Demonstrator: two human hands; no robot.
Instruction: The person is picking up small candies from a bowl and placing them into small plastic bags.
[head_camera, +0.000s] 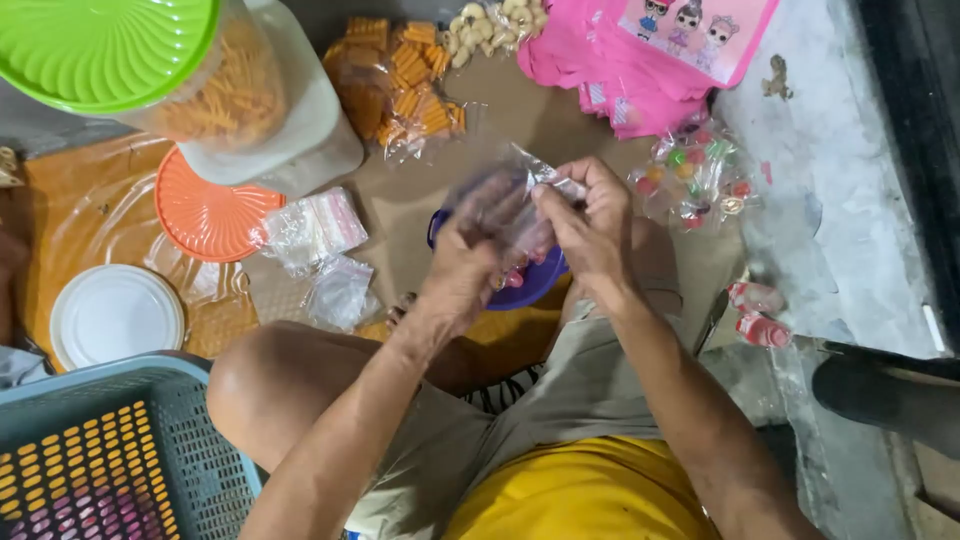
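Clear plastic bag (515, 205) is being held up between both hands of a person sitting low on the floor, just above a purple bowl (530, 285) that is resting near the knees, likely so anything dropped lands in it. The left hand (470, 255) is closing around the bag's lower part, cupping it from beneath, while the right hand (590, 225) is pinching the bag's top edge between thumb and fingers, as if keeping the mouth steady. Small pink pieces are showing by the bowl, too blurred to identify. Around the person, supplies are lying within easy reach: a stack of small empty bags (315, 228), an orange lid (205, 215), a white lid (115, 315), a packet of orange snacks (405, 85), a packet of coloured sweets (695, 180), pink paper bags (640, 60) and a blue basket (110, 450). Brown cardboard (500, 110) is covering the floor; grey concrete (850, 230) is showing at the right.
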